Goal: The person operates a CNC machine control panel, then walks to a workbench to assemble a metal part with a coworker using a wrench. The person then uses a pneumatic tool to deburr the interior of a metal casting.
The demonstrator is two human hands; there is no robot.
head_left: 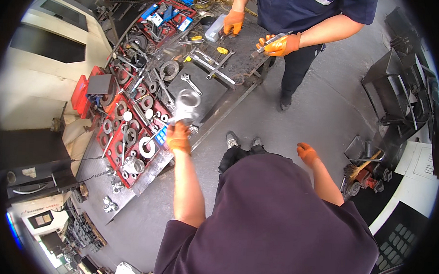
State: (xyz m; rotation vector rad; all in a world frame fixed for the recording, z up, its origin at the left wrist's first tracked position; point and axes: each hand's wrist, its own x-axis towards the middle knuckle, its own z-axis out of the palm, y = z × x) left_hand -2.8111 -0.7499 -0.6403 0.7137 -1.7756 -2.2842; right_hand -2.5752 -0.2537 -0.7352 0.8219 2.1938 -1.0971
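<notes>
My left hand (179, 137), in an orange glove, reaches over the workbench's near edge and is closed on a shiny metal part with a round, ring-like opening (187, 101). Motion blurs that part, so its exact kind is unclear. Beneath it lies a dark flat plate (209, 88) bearing an adjustable wrench (191, 84). Red trays (126, 179) of steel rings, washers and rods sit beside this hand. Away from the bench, my right hand (307, 154), also orange-gloved, hangs over the floor with its fingers loosely extended and nothing in it.
Across the bench a co-worker's gloved hand (282, 44) holds a metal tool; the other hand (233, 22) rests near a clear box (215, 29). Wrenches (221, 64) lie between us. The bench edge (225, 106) runs diagonally. At right stand a dark metal cabinet (393, 90) and a brush (358, 168).
</notes>
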